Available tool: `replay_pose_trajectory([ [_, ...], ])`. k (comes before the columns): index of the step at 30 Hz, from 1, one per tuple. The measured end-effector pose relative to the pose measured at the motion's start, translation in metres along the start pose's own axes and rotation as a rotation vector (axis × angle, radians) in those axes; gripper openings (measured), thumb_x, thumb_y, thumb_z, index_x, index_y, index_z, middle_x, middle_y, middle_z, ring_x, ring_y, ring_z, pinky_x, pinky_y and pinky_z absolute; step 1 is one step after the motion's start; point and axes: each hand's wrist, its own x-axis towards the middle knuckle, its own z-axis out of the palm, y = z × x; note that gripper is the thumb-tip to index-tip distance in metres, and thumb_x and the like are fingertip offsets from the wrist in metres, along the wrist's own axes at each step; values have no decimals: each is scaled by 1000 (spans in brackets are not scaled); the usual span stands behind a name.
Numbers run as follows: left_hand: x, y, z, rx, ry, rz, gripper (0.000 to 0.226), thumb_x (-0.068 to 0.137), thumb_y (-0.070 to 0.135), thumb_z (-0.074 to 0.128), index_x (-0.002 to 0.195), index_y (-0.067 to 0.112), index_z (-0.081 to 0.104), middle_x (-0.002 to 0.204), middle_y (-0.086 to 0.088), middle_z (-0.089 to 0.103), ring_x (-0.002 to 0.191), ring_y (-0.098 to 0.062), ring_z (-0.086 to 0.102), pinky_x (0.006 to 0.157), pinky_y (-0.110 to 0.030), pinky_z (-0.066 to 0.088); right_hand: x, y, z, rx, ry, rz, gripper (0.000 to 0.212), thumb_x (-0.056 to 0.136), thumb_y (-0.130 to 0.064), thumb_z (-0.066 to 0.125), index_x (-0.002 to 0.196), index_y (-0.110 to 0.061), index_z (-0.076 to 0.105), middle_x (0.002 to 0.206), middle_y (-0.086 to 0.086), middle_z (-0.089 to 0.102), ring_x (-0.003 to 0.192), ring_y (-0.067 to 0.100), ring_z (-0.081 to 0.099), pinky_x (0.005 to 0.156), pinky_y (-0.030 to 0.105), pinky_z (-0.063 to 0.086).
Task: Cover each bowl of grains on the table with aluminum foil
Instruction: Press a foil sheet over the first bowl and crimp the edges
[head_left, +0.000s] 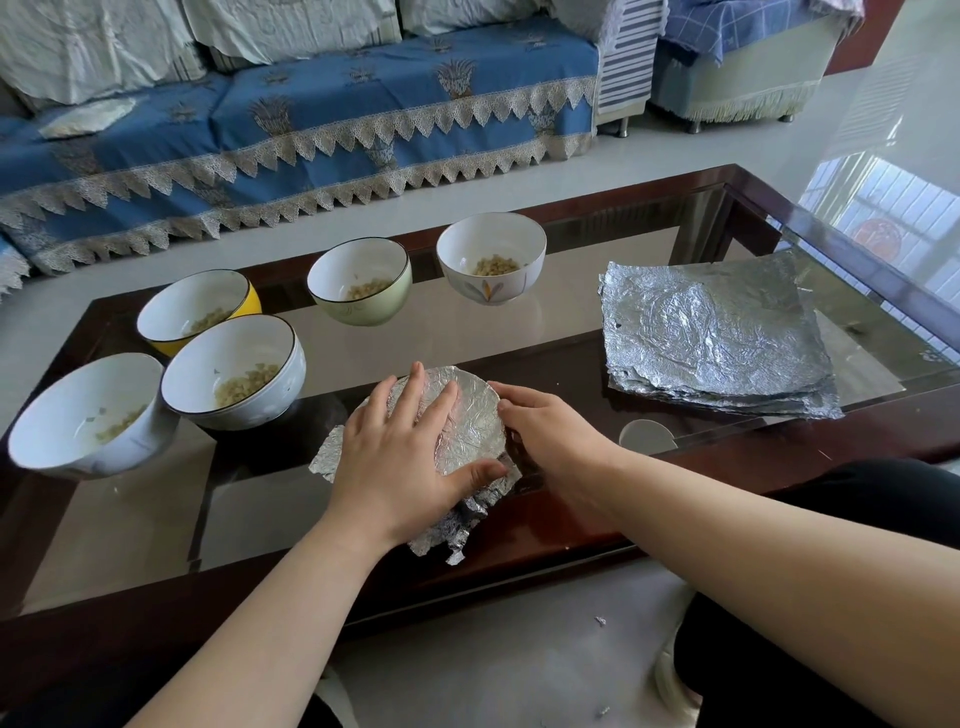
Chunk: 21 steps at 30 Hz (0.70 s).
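Five uncovered bowls of grains wait on the glass counter (571, 322): a white bowl (83, 413) nearest left, a yellow bowl (200, 309) and a dark-rimmed bowl (234, 371) beside it, then a green bowl (361, 280) and a flowered bowl (491, 262) farther right. In the near middle stands the foil-covered bowl (467, 415), likely pulled close for wrapping. The left hand (400, 441) lies flat on top, fingers (415, 384) spread and straight, apparently pinning the sheet. The right hand (545, 426) cups the bowl's right side, fingers curled against the foil, seemingly crimping it under the rim. Spare foil sheets (711, 332) sit stacked at far right within reach.
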Motion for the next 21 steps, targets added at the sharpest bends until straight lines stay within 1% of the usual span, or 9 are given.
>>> replay_pose_trajectory([
  [2,0,0,0,-2,-2,-1,123,54,101,-13,156,38,15,166,1,1,151,-25,3,119,-50,16,0,-2,-2,-37,-49,-12,36,102,-14,41,99,-32,71,86,-10,74,81,11,64,79,32,52],
  [4,0,0,-1,-2,1,-1,123,54,101,-12,156,37,16,166,1,2,151,-25,4,118,-50,16,2,0,-5,-73,-28,-28,36,102,-15,41,96,-35,69,85,-11,73,83,10,64,81,28,52],
  [6,0,1,-1,1,3,-1,123,55,101,-12,156,38,17,166,1,2,151,-26,5,118,-50,17,0,-1,-3,-48,-23,-45,35,103,-13,40,97,-33,68,79,-13,71,79,6,64,75,19,49],
  [9,1,0,-1,0,1,-3,123,54,101,-13,156,38,17,166,1,2,151,-25,5,118,-50,16,-1,1,0,17,-29,-7,31,104,-15,39,103,-29,67,101,-6,72,103,11,65,98,29,48],
  [13,2,-1,0,-5,-1,-3,122,55,101,-12,156,39,16,166,1,1,151,-25,4,119,-49,16,-3,5,3,-44,-28,5,35,105,-27,37,132,-23,58,128,-7,63,123,8,53,111,31,36],
  [16,2,-1,0,-15,0,-4,120,57,101,-10,156,38,16,166,1,3,151,-25,5,119,-50,16,-1,2,1,-17,-24,18,33,106,-23,36,125,-22,63,118,-5,68,116,10,58,103,27,41],
  [18,2,-1,0,-16,5,-3,120,57,100,-9,156,37,19,166,0,5,150,-26,7,118,-50,17,1,2,-1,104,-52,60,31,104,-20,39,115,-21,68,114,5,71,106,16,62,93,30,45],
  [20,1,-1,0,-7,8,-5,120,58,100,-9,156,37,20,166,0,6,150,-26,8,117,-50,18,4,7,-2,246,-86,92,30,99,-18,45,110,-14,73,120,23,65,98,26,52,87,37,38],
  [21,2,-1,0,-4,5,-8,120,58,100,-9,156,37,20,166,0,6,150,-26,7,117,-50,17,6,9,-1,304,-94,95,30,96,-18,48,110,-11,72,120,25,63,98,28,46,85,39,32],
])
